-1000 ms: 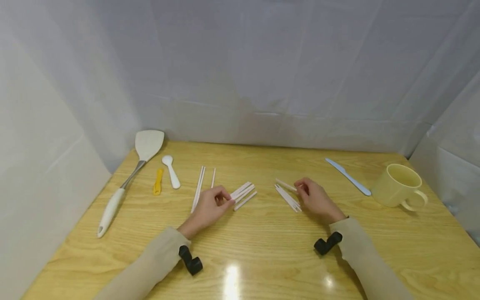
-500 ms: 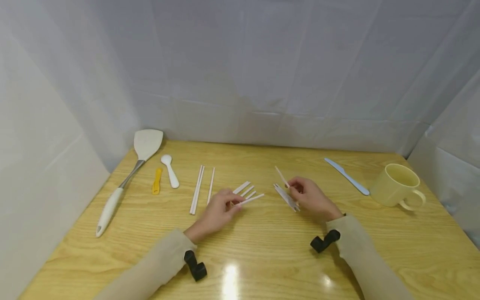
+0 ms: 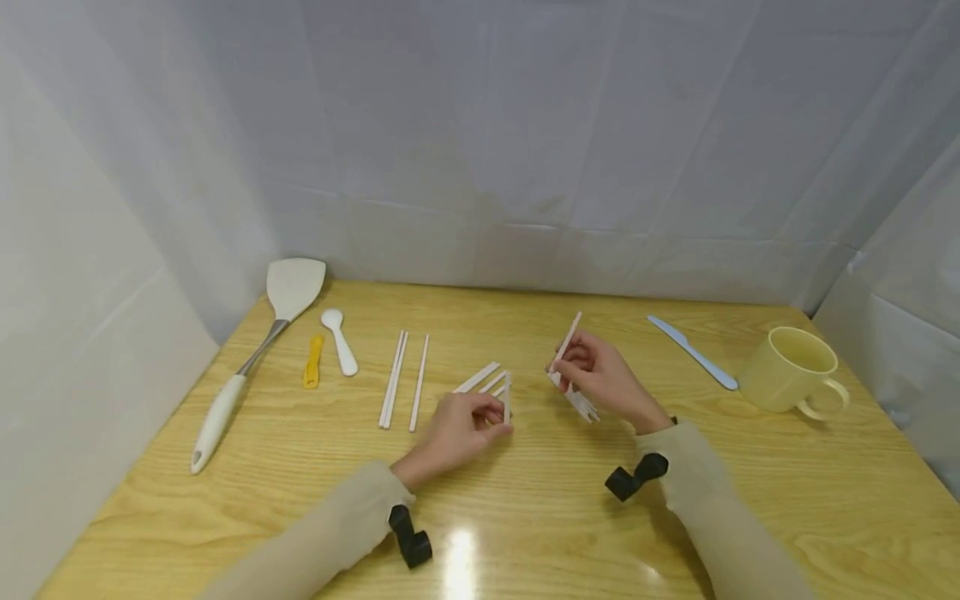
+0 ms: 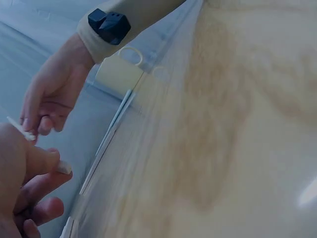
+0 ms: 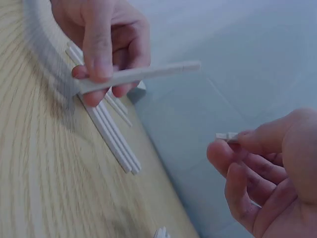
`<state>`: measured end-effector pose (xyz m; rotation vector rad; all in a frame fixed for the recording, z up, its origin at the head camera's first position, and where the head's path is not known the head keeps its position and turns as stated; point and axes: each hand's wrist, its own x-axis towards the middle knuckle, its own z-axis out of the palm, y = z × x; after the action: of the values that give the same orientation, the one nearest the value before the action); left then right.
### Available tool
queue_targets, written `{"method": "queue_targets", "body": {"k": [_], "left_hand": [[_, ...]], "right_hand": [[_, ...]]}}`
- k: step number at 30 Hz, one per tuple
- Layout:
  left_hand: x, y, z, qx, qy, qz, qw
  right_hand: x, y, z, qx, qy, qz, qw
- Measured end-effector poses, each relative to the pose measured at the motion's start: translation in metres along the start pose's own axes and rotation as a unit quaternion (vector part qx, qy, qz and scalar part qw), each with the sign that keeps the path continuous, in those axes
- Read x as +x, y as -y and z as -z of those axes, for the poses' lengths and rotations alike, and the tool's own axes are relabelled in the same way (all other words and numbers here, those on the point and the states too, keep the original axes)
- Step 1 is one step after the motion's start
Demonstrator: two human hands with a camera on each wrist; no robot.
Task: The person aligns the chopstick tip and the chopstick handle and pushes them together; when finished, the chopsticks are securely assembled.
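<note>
My left hand (image 3: 468, 433) pinches a short white stick (image 3: 507, 398) between thumb and fingers; in the right wrist view this stick (image 5: 163, 72) points sideways from the fingertips. Several similar sticks (image 3: 478, 377) lie fanned out just beyond that hand, partly covered by it. Further right, my right hand (image 3: 603, 379) holds another white stick (image 3: 572, 335) that tilts up and away. Two small square stick ends (image 5: 226, 136) show at its fingertips in the right wrist view. Under those fingers a small pile of sticks (image 3: 582, 407) lies on the table, partly hidden.
Three longer white sticks (image 3: 395, 379) lie left of the left hand. Beyond them are a white spoon (image 3: 341, 342), a yellow clip-like piece (image 3: 312, 362) and a long spatula (image 3: 258, 358). At right are a blue knife (image 3: 692, 352) and a yellow mug (image 3: 783, 375).
The left hand has moved right and turned its stick from lying sideways to pointing away. The right hand has shifted left over its pile, its stick lifted and swung to tilt rightward.
</note>
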<state>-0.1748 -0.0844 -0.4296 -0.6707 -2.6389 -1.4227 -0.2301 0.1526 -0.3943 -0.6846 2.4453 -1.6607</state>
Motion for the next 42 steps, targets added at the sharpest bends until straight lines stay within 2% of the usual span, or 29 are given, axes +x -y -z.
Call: {"method": "queue_targets", "body": {"k": [8,18,26,34,42], "left_hand": [[0.001,0.000,-0.017,-0.010,0.018,-0.024,0.9995],[0.002,-0.003,-0.023,0.009,0.015,-0.052,0.9985],[-0.004,0.000,-0.025,-0.002,0.019,-0.040,0.9990],[-0.003,0.001,-0.028,-0.013,0.013,-0.035,0.9992],[-0.003,0.004,-0.030,-0.040,0.009,-0.041,0.9983]], "right_hand": [[0.003,0.014,-0.005,0.051,0.025,0.032,0.998],[0.005,0.021,-0.013,0.030,0.030,0.033,0.999],[0.004,0.017,-0.018,0.014,0.038,0.034,0.999],[0.003,0.014,-0.016,0.016,0.053,0.041,0.998],[0.003,0.015,-0.013,0.008,0.059,0.041,0.997]]}}
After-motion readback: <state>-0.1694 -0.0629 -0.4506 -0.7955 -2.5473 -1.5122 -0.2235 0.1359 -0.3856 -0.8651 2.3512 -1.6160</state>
